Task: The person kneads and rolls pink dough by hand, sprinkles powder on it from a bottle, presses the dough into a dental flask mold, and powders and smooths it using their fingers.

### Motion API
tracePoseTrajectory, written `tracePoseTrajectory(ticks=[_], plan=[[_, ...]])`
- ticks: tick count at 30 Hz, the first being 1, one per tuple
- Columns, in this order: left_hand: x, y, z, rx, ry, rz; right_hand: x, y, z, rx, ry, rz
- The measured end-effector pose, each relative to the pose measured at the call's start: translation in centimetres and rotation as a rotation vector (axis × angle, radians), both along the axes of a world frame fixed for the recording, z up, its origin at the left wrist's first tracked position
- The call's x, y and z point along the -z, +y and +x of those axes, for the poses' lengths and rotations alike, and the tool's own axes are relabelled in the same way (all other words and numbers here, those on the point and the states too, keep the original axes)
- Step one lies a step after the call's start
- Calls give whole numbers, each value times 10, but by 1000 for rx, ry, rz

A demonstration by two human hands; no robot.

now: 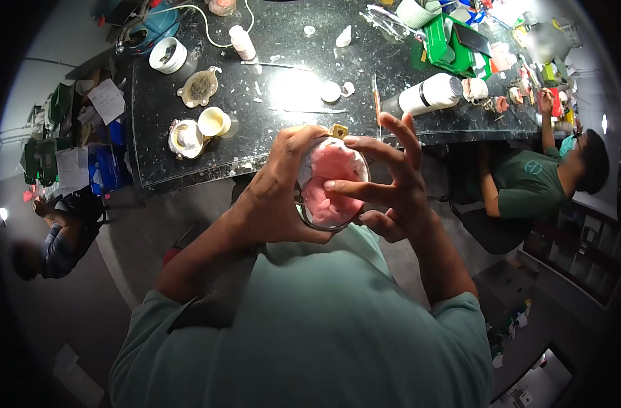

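Observation:
A round metal-rimmed flask (307,216) filled with pink material (332,178) is held up in front of my chest, off the table. My left hand (275,185) is wrapped round its left side, thumb along the bottom edge and fingers at the top. On the right, my right hand (397,182) has its fingers spread, with one fingertip laid on the middle of the pink material and another near the top rim. A small brass-coloured piece (337,130) sticks out at the flask's top edge.
The black table (256,151) bears a flask part (186,139), a cream cup (214,122), a metal plate (199,87), a white bottle (431,94), a green basket (453,49) and thin tools. One person (528,178) sits right, another (57,234) left.

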State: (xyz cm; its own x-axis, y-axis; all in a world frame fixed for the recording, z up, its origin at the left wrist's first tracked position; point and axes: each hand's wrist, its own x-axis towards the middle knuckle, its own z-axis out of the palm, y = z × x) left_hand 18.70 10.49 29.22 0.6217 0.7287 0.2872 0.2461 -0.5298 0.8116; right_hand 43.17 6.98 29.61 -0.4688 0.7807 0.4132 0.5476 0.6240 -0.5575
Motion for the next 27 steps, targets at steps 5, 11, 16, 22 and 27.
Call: tracePoseTrajectory(ticks=[5,11,16,22,27], plan=[[5,-1,0,-50,-1,-39,-5,1,9,12,-84,54],[1,3,-1,7,-12,-46,4,3,10,-27,-102,43],[1,3,-2,47,-15,-114,-4,4,12,-31,-165,61],[3,8,-7,98,-23,-76,-10,12,19,-68,-43,22],[3,7,-3,109,-52,-100,-14,5,30,-24,-80,60]])
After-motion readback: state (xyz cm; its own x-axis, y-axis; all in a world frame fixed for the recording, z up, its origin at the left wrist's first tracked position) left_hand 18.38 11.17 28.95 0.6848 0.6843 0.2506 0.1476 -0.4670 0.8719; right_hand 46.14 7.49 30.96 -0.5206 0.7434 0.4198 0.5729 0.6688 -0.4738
